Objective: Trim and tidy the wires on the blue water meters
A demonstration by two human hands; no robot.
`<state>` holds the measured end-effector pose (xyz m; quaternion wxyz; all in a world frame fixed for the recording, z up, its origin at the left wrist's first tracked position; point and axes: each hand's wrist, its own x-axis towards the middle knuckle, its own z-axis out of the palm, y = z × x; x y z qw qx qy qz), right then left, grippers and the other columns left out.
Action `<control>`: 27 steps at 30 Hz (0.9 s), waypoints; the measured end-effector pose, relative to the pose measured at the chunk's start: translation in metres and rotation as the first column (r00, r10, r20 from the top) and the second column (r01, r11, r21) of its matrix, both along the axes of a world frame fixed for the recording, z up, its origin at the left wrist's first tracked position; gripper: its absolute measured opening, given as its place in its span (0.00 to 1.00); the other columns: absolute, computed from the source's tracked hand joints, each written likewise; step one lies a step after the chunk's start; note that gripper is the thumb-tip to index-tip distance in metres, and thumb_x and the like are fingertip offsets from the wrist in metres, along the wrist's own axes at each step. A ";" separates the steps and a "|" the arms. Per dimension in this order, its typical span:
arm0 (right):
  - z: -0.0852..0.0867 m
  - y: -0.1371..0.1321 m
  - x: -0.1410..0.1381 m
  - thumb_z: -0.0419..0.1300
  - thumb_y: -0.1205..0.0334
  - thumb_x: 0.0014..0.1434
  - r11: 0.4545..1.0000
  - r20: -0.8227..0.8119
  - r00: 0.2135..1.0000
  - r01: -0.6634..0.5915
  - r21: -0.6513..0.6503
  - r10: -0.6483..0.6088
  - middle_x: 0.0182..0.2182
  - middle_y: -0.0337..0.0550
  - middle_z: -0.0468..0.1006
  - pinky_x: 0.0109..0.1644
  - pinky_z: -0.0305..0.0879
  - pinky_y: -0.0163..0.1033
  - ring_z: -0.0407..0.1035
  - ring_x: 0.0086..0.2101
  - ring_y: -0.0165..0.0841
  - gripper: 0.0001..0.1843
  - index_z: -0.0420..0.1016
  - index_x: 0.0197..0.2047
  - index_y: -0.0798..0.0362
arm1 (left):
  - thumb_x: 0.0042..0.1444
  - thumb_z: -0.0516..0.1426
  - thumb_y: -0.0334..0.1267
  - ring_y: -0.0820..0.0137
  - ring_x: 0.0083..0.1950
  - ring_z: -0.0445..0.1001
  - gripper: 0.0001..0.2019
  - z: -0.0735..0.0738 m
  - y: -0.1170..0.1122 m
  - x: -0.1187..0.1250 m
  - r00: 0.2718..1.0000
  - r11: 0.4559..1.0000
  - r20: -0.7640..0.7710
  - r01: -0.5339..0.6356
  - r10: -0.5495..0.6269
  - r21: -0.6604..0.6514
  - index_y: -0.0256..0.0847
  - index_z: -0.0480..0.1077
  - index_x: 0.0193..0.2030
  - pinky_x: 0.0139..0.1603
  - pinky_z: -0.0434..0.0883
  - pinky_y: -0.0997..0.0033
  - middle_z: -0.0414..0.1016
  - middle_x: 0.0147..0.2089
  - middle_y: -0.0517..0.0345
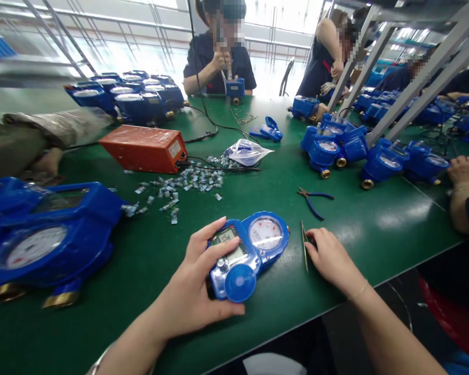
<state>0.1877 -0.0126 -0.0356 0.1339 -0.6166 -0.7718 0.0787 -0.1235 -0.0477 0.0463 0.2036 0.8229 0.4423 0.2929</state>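
Note:
My left hand (191,286) is wrapped around a blue water meter (254,260), fingers over its top and thumb along the near side. The meter has a small digital display, a round dial behind a clear cover, and a round blue cap at the near end. Just right of it, my right hand (330,258) rests low over the table, with thumb and index finger closed on a pair of tweezers (305,247). Its other fingers are curled under and partly hidden. Beyond that hand lie pliers (310,200) with blue handles, their jaws apart.
Large blue meters (47,234) stand close on the left. Small metallic pieces (187,179) lie scattered by an orange box (144,148) with cables and a plastic bag (248,152). More meters (332,143) and slanted metal posts (410,78) are right. Co-workers (219,67) sit around the green table (266,187).

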 end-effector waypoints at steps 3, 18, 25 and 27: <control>0.001 -0.009 0.000 0.53 0.74 0.59 1.000 0.003 1.000 -0.025 -0.015 0.025 0.40 0.50 0.69 0.47 0.62 0.44 0.65 0.41 0.42 0.14 0.68 0.48 0.58 | 0.42 0.64 0.57 0.45 0.66 0.46 0.41 0.004 0.018 -0.008 0.988 0.987 -0.011 0.156 -0.157 -0.047 0.53 0.54 0.61 0.63 0.55 0.44 0.40 0.68 0.49; 0.047 -0.043 0.011 0.49 0.61 0.68 0.985 -0.911 0.413 -0.164 -0.059 0.014 0.35 0.43 0.71 0.32 0.68 0.39 0.68 0.30 0.34 0.05 0.63 0.43 0.50 | 0.54 0.59 0.40 0.63 0.45 0.68 0.08 -0.024 -0.065 0.013 0.732 0.846 0.429 -0.496 0.529 -0.196 0.47 0.68 0.41 0.46 0.67 0.66 0.66 0.45 0.56; 0.085 -0.034 -0.053 0.56 0.68 0.65 0.914 -0.980 0.020 -0.365 0.178 0.198 0.35 0.39 0.74 0.33 0.69 0.38 0.71 0.33 0.33 0.05 0.63 0.42 0.48 | 0.58 0.55 0.39 0.67 0.34 0.72 0.11 -0.039 -0.068 0.076 0.420 0.167 0.483 0.596 0.768 -0.785 0.35 0.68 0.45 0.37 0.68 0.66 0.73 0.40 0.48; 0.081 -0.029 -0.062 0.54 0.69 0.66 0.930 -0.939 0.170 -0.274 0.246 0.299 0.37 0.41 0.74 0.39 0.68 0.42 0.71 0.36 0.34 0.06 0.63 0.43 0.48 | 0.56 0.56 0.33 0.69 0.35 0.72 0.14 -0.042 -0.054 0.093 0.268 0.208 0.475 0.647 0.838 -0.733 0.35 0.66 0.49 0.40 0.68 0.66 0.73 0.43 0.48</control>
